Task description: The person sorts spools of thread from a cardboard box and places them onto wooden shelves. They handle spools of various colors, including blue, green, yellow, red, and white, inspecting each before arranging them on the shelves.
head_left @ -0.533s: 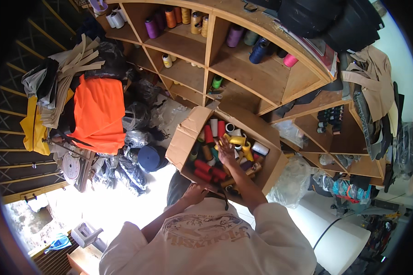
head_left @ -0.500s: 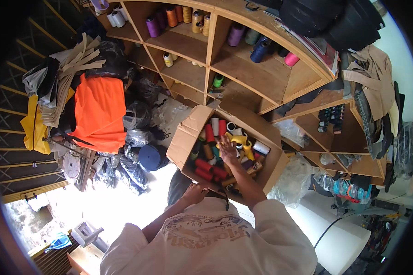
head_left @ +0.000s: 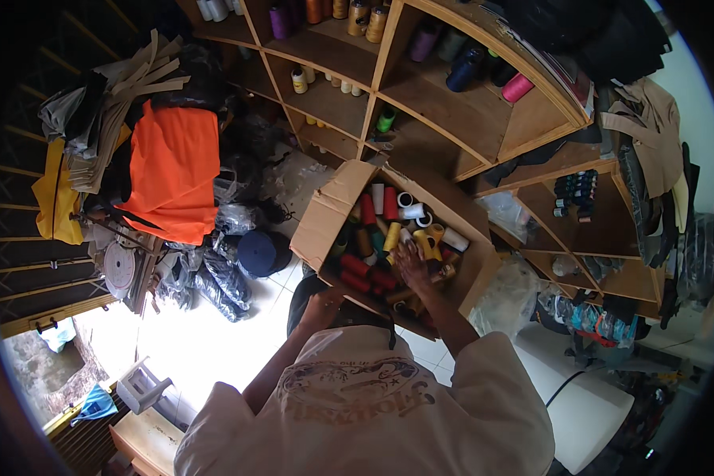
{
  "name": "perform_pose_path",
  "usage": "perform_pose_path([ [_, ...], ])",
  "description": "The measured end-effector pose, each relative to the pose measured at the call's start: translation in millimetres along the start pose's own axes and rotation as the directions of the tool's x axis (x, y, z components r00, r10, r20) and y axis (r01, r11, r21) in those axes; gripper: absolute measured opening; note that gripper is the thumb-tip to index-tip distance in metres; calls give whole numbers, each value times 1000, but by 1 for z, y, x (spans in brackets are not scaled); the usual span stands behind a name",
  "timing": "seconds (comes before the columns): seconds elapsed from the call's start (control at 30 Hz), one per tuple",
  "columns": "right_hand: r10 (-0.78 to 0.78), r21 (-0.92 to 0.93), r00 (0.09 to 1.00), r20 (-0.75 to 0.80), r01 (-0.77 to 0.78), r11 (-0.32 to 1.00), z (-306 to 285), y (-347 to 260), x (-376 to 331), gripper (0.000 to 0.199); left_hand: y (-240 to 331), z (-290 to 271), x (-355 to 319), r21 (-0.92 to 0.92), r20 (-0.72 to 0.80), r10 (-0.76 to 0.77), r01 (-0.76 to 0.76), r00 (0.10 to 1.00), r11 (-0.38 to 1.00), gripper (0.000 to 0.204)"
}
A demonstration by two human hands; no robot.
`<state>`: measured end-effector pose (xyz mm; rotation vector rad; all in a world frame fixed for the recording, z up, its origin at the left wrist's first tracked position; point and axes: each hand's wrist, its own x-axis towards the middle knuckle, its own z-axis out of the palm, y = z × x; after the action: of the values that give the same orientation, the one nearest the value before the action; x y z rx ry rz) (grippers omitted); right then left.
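An open cardboard box (head_left: pixel 322 221) rests tilted in front of me, filled with several thread cones in red, yellow, white and brown (head_left: pixel 377 242). My right hand (head_left: pixel 412 263) reaches inside it, fingers spread over the yellow and red cones, with nothing clearly held. Lower down, my left hand (head_left: pixel 323 305) grips the box's near bottom edge and holds it up. My light printed shirt fills the lower middle of the view.
Wooden shelves (head_left: pixel 420 103) with more thread cones stand behind the box. An orange cloth (head_left: pixel 174 170) and yellow fabric lie on a pile at left, with dark plastic bags (head_left: pixel 214 278) on the white tiled floor. A small white stool (head_left: pixel 143 385) sits lower left.
My right hand has dropped from above the yellow cones down among the spools, nearer to me. The left hand stays on the box edge.
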<state>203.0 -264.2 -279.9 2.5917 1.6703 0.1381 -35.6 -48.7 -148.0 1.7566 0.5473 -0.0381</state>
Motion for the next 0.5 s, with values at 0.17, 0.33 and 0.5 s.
perform_pose_path([
  [0.17,289,34,948,130,-296,955,21,-28,-74,41,-4,-13,-5,-8,9,-122,122,993,993,23],
  [0.33,345,-17,898,273,-354,935,-5,-33,-41,48,-55,-18,-19,71,-32,-72,75,997,995,18],
  [0.5,86,101,947,308,-122,987,8,-47,27,48,-74,-31,-35,56,-25,-315,316,949,947,21],
])
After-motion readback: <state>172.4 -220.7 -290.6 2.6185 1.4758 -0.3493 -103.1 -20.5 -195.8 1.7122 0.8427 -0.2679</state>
